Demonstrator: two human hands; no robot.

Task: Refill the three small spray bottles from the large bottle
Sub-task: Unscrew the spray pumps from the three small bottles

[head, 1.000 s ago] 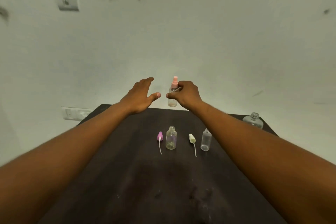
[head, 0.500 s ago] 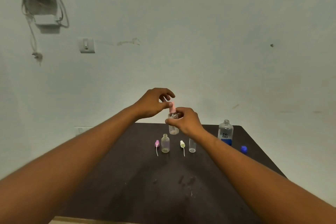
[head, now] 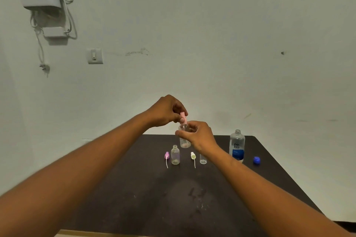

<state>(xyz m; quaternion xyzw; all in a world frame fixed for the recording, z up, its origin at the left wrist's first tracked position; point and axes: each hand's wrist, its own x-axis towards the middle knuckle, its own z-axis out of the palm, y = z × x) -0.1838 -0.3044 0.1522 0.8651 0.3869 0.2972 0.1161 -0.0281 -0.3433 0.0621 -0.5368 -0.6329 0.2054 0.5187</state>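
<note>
Left hand point(head: 165, 110) pinching the pink spray cap point(head: 183, 117); right hand point(head: 198, 134) wrapped round the clear small spray bottle point(head: 184, 140), held upright above the dark table point(head: 269, 175). Best done by steadying the bottle, twisting only the cap, then lifting straight up along the dip tube. Long axis vertical, nozzle end up. Farther right: uncapped large bottle point(head: 237, 145), blue cap point(head: 256, 160).

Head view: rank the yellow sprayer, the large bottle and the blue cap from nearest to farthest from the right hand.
1. Yellow sprayer, lying on the table just below the right hand, a little to its left.
2. Large bottle, standing uncapped to the hand's right.
3. Blue cap, farther right, beyond the bottle, near the table's right edge.
</note>
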